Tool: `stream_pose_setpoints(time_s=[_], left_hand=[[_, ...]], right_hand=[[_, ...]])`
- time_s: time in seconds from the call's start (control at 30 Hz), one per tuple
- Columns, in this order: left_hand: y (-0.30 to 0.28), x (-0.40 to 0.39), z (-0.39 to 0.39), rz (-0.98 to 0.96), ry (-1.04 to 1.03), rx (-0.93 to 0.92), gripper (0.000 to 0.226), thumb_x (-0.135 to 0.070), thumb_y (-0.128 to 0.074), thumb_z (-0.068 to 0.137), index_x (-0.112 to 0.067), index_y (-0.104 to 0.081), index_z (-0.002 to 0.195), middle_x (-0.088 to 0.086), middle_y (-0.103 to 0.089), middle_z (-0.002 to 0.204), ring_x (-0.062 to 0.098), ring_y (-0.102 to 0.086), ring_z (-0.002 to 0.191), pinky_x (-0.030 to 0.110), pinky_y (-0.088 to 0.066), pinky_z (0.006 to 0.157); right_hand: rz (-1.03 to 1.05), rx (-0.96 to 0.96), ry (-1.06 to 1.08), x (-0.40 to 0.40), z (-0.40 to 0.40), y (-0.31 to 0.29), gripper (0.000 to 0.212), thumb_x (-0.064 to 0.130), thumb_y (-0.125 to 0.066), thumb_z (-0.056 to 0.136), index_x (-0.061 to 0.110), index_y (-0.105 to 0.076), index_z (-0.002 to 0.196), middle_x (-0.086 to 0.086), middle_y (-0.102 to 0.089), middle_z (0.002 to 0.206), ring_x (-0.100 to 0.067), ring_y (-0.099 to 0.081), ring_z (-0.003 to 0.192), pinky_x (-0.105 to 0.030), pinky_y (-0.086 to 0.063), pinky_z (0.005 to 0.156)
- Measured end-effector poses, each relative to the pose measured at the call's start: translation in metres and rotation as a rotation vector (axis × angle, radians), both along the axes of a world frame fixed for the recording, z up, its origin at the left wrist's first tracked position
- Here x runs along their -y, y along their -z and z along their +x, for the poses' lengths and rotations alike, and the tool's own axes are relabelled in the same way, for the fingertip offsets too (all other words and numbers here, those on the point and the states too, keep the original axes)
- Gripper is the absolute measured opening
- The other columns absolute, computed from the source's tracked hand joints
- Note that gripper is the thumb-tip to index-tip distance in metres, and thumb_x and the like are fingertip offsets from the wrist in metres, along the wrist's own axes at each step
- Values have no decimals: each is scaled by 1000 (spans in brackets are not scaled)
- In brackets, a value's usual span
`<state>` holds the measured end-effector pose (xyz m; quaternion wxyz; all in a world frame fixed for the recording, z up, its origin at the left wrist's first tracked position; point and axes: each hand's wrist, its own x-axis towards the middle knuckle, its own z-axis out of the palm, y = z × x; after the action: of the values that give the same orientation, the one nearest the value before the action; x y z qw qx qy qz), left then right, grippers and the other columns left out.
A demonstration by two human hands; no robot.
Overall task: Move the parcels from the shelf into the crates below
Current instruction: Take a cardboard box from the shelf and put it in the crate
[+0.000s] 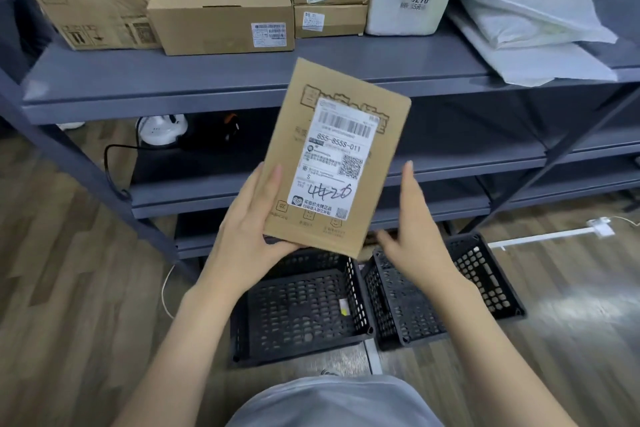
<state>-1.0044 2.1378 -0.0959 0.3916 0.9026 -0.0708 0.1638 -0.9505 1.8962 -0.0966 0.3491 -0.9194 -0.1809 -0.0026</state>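
Two black perforated plastic crates (301, 308) (446, 291) sit side by side on the floor below the grey metal shelf (214, 80); the left one holds a small scrap. Above them, the left hand (247, 236) grips a flat brown cardboard parcel (332, 156), fingers curled round its edge, label handwritten "44-20". The right hand (415, 236) hovers beside, fingers straight.

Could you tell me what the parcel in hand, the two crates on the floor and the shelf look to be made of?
The parcel: brown cardboard, matte, with a glossy white paper label. The crates: black, apparently moulded plastic, judging by the perforated grid walls. The shelf: probably painted metal, given its smooth grey surface and thin folded edge.
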Motion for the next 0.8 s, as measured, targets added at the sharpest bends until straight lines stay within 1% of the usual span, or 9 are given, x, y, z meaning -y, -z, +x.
stream_pose_setpoints(time_s=[0.07,0.13,0.17,0.33,0.47,0.57,0.67,0.73,0.8], left_hand=[[0,2,0,17,-54,16,105,-34,-76,73,-42,-4,148,4,-14,157,20,-25,141,49,-32,111],[0,5,0,51,-67,46,105,-29,-77,74,-41,-3,148,5,-11,158,20,-22,143,53,-32,109],[1,7,0,64,-71,60,105,-29,-77,75,-40,-3,148,6,-10,158,20,-21,143,54,-33,108],[5,12,-2,49,-109,64,107,-20,-79,74,-43,-4,146,2,-7,157,16,-18,143,48,-32,110],[9,14,-5,33,-115,78,106,-17,-81,73,-42,-7,145,2,-9,156,20,-24,141,47,-35,107],[13,13,-8,59,-131,60,107,-17,-81,72,-42,-7,144,2,-11,155,24,-32,137,48,-41,102],[25,12,-14,112,-175,3,107,-22,-81,71,-43,-5,143,-3,-12,154,31,-44,128,53,-47,93],[38,14,-20,138,-194,-25,105,-27,-80,71,-39,-7,145,5,-16,154,36,-46,125,58,-47,90],[53,17,-26,213,-231,-45,103,-30,-81,69,-31,-12,146,18,-29,149,38,-43,126,58,-41,97]], right_hand=[[-14,-9,-119,-7,-7,-5,111,14,-69,84,37,24,140,22,15,152,3,4,143,-31,-23,117],[52,-33,-156,-14,-12,-11,118,21,-72,80,40,27,142,34,14,150,-1,-7,144,-39,-40,107],[79,-40,-151,-17,-13,-13,120,23,-73,79,40,27,143,38,12,148,-2,-11,144,-41,-44,104],[75,22,-132,-18,-12,-16,114,24,-74,80,25,16,150,15,-3,159,-2,-10,145,-35,-28,115],[87,21,-119,-22,-13,-13,109,20,-70,82,24,15,150,14,-5,159,-6,-15,145,-40,-38,109],[65,19,-129,-22,-14,-9,110,21,-70,83,26,17,150,13,-3,159,-8,-18,144,-39,-37,109],[24,-15,-132,-23,-16,3,112,18,-69,80,25,18,150,8,-15,157,-15,-32,138,-42,-45,100],[-13,-40,-133,-23,-19,15,110,16,-67,80,18,17,150,3,-19,156,-18,-36,134,-39,-43,101],[-50,-78,-135,-25,-24,27,107,13,-66,81,12,16,150,0,-16,157,-19,-31,138,-37,-37,107]])
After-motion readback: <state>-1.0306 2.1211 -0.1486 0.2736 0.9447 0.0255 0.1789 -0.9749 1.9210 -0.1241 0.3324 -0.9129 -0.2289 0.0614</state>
